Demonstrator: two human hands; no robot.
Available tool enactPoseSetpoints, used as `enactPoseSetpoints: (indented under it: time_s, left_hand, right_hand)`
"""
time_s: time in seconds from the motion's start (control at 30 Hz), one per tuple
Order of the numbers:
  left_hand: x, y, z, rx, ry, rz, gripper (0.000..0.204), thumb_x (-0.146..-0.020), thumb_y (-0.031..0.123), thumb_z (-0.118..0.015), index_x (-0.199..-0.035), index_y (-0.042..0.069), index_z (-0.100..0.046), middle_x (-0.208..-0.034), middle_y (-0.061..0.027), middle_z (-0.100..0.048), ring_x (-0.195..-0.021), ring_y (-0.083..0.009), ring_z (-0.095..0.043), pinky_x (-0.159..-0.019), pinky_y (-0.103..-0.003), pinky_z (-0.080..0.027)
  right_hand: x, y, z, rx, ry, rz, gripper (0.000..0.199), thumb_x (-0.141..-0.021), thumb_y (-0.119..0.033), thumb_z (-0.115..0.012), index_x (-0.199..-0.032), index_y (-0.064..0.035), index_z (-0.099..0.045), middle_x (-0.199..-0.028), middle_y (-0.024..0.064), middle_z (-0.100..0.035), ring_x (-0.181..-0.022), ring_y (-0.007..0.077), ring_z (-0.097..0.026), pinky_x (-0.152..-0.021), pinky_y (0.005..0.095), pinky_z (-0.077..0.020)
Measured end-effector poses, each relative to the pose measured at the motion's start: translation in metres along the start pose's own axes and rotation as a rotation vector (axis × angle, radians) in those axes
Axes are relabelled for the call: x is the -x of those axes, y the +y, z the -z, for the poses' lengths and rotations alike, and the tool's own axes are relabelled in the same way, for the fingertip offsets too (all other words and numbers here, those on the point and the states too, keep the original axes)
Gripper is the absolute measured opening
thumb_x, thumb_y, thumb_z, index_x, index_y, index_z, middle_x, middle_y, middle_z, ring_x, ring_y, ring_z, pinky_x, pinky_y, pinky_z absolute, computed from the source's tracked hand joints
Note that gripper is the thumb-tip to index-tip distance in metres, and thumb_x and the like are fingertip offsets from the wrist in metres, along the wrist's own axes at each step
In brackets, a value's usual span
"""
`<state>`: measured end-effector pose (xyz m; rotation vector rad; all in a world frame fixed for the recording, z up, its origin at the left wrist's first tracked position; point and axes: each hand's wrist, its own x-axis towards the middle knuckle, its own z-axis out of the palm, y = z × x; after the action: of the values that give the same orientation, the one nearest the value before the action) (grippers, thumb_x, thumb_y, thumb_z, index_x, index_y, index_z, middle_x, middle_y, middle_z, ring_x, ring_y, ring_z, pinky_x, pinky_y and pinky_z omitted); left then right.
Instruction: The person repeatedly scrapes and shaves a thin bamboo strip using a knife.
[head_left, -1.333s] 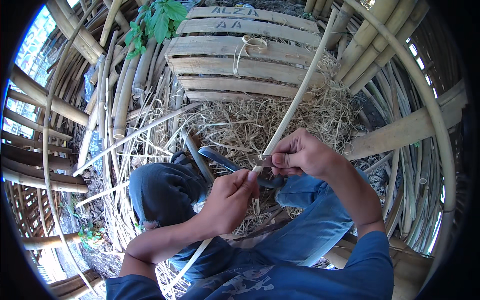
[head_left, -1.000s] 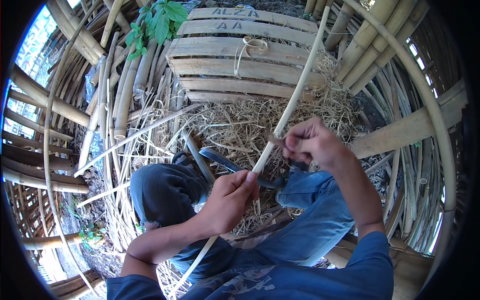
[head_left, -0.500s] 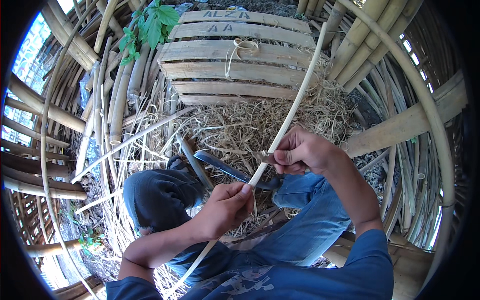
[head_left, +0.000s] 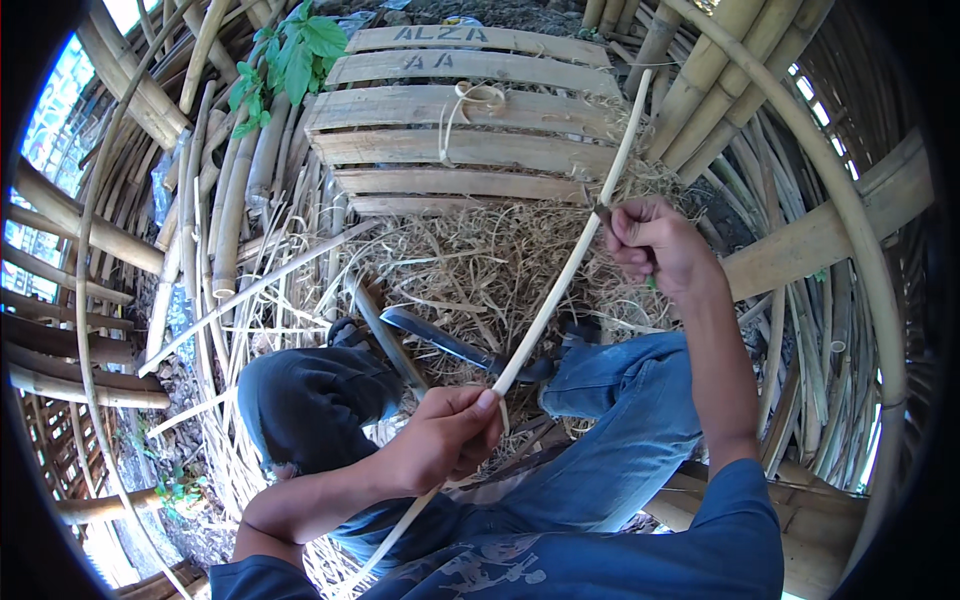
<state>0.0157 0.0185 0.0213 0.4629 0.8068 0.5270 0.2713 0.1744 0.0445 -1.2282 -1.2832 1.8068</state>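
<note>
A long pale bamboo strip (head_left: 560, 280) runs diagonally from my lap up toward the slatted panel. My left hand (head_left: 450, 435) grips it low down, thumb on top, above my knees. Higher on the strip, my right hand (head_left: 655, 245) is closed around a small tool whose dark tip (head_left: 601, 211) touches the strip; a green bit shows under the fist. A big dark-bladed knife (head_left: 440, 340) lies on the shavings between my legs, touched by neither hand.
A panel of flat bamboo slats (head_left: 460, 150) lies ahead, with a heap of dry shavings (head_left: 470, 260) in front of it. Bamboo poles (head_left: 230, 200) are stacked at left, bent poles (head_left: 850, 220) curve at right, and a leafy plant (head_left: 290, 60) grows at top left.
My right hand has slid up the strip, away from my left hand, from near my knees to close to the slatted panel. My left hand has kept its grip.
</note>
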Motion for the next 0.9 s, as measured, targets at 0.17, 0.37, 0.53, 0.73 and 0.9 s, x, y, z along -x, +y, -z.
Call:
enactPoseSetpoints:
  time_s: [0.17, 0.37, 0.53, 0.73, 0.9]
  left_hand:
    - [-0.003, 0.002, 0.004, 0.007, 0.027, 0.04, 0.04, -0.103, 0.031, -0.037, -0.075, 0.004, -0.048, -0.053, 0.0045, -0.028, -0.043, -0.0055, -0.024, -0.039, -0.023, -0.018]
    - [0.002, 0.004, -0.002, -0.07, 0.054, 0.003, 0.04, -0.103, 0.032, -0.036, -0.076, 0.004, -0.048, -0.053, 0.005, -0.028, -0.043, -0.0053, -0.024, -0.04, -0.023, -0.018]
    - [0.003, -0.001, 0.002, -0.111, 0.074, -0.008, 0.04, -0.103, 0.032, -0.035, -0.077, 0.004, -0.048, -0.054, 0.0049, -0.028, -0.043, -0.0054, -0.024, -0.04, -0.023, -0.019]
    - [0.003, -0.003, 0.005, -0.171, 0.061, -0.011, 0.038, -0.103, 0.031, -0.036, -0.079, 0.004, -0.049, -0.052, 0.0031, -0.034, -0.042, -0.006, -0.03, -0.039, -0.024, -0.023]
    - [0.004, -0.001, 0.004, -0.142, 0.052, -0.034, 0.038, -0.103, 0.03, -0.035, -0.079, 0.004, -0.05, -0.052, 0.0036, -0.034, -0.042, -0.0055, -0.03, -0.04, -0.023, -0.023]
  right_hand:
    - [0.001, 0.012, -0.019, 0.004, -0.27, -0.153, 0.023, -0.087, -0.01, -0.057, -0.066, -0.0019, -0.058, -0.05, -0.0009, -0.047, -0.039, 0.0063, -0.035, -0.037, 0.0235, -0.0248]
    - [0.001, 0.013, -0.019, -0.029, -0.369, -0.193, 0.028, -0.089, -0.014, -0.059, -0.067, 0.0031, -0.06, -0.048, 0.0013, -0.046, -0.037, 0.0064, -0.032, -0.036, 0.0237, -0.0215]
    - [-0.001, 0.012, -0.009, -0.071, -0.275, -0.165, 0.03, -0.089, -0.017, -0.06, -0.067, 0.0036, -0.06, -0.046, -0.0003, -0.041, -0.036, 0.007, -0.031, -0.036, 0.0236, -0.0212]
    - [0.004, 0.016, -0.022, -0.032, -0.431, -0.218, 0.037, -0.087, -0.027, -0.065, -0.069, 0.0054, -0.062, -0.049, 0.0003, -0.045, -0.038, 0.0063, -0.031, -0.037, 0.0232, -0.0206]
    - [0.002, 0.012, -0.016, -0.062, -0.317, -0.194, 0.027, -0.087, -0.014, -0.063, -0.071, 0.0072, -0.062, -0.051, 0.0052, -0.051, -0.037, 0.0061, -0.033, -0.036, 0.0228, -0.022]
